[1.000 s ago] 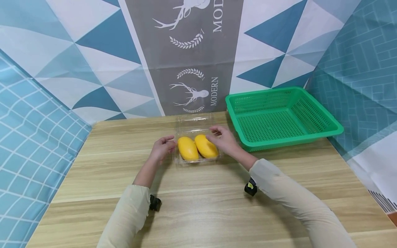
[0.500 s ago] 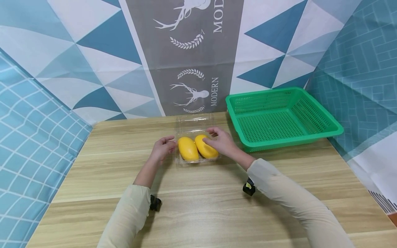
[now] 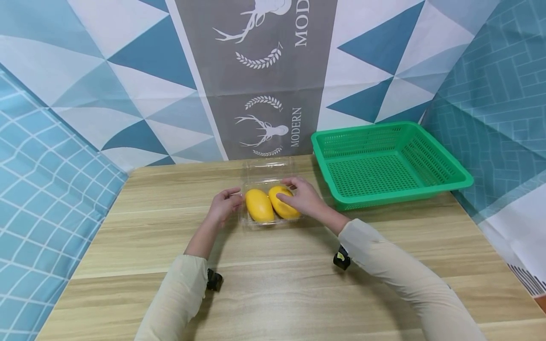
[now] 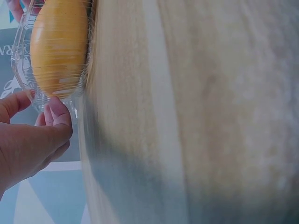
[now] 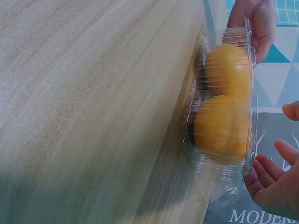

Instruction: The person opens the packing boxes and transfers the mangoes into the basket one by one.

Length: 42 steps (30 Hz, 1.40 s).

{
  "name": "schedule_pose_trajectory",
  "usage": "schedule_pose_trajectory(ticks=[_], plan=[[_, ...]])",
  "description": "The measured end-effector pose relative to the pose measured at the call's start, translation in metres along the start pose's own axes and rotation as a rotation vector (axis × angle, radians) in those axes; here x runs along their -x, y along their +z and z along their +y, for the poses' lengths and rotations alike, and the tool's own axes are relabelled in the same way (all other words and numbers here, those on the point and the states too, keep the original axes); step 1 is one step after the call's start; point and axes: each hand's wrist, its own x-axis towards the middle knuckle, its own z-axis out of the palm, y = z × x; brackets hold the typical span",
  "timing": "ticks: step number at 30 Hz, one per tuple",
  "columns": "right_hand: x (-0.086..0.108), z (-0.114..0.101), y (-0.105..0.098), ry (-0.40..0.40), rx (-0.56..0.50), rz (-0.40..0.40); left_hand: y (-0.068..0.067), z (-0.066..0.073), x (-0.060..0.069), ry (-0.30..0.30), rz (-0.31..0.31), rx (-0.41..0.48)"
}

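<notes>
Two yellow mangoes, a left one (image 3: 259, 206) and a right one (image 3: 282, 204), lie side by side in a clear plastic clamshell box (image 4: 18, 60), its lid (image 3: 268, 169) folded back toward the wall. My left hand (image 3: 223, 203) is at the box's left end; in the left wrist view its thumb and fingers pinch that end. My right hand (image 3: 304, 196) reaches over the right mango, its thumb above the fruit. In the right wrist view, the right fingers (image 5: 264, 175) are extended beside the box's end and the thumb stands apart; whether they touch the box is unclear.
A green plastic basket (image 3: 443, 184) stands at the table's back right, close to my right hand. The wooden table (image 3: 273, 284) meets a patterned wall cloth (image 3: 264, 85) behind the box. Blue tiled cloth (image 3: 34, 189) borders the left side.
My right hand has shifted slightly left and its thumb has lowered farther over the right mango. The left hand, box and mangoes stay put.
</notes>
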Motion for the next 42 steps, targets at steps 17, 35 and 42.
schedule_pose_trajectory(ticks=[17, 35, 42], plan=[[-0.002, -0.0039, 0.0052, -0.037, 0.083, -0.057, 0.0, -0.0022, 0.0022, -0.005, 0.001, -0.001], [-0.0025, -0.0073, 0.009, -0.099, 0.241, -0.076, 0.0002, -0.0015, 0.0026, 0.009, 0.005, 0.014], [-0.005, -0.0094, 0.0094, -0.073, 0.31, -0.095, 0.0009, -0.0005, 0.0017, 0.013, 0.002, -0.001]])
